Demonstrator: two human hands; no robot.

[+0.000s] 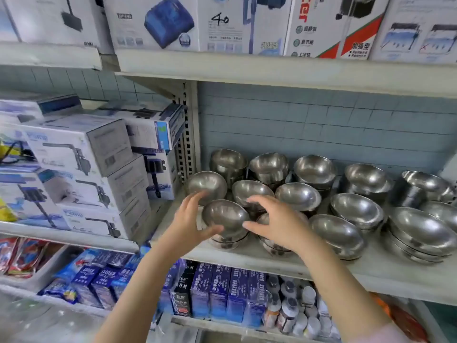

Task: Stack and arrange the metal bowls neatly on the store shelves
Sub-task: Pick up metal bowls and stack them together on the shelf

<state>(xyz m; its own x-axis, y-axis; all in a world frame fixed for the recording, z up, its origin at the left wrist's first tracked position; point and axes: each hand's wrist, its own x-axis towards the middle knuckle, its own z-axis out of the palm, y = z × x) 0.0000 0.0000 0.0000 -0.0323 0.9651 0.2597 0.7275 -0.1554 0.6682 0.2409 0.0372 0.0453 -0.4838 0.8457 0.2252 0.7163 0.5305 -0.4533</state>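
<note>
Steel bowl (pixel 225 215) clamped at opposite rims by left hand (pixel 190 219) and right hand (pixel 274 224), above front-left stack (pixel 228 240); light, rigid, likely slippery.

Pale blue tiled wall (pixel 321 125) behind white shelving (pixel 272 73).

Bowl stacks (pixel 356 211) in rows on middle shelf (pixel 272 262), right of the upright post (pixel 189 134). Front-left bowl (pixel 225 216) sits between left hand (pixel 190 224) and right hand (pixel 274 224) (atop a stack). Boxes (pixel 84 169) stacked left of post; small cartons (pixel 217 293) on shelf below.
</note>
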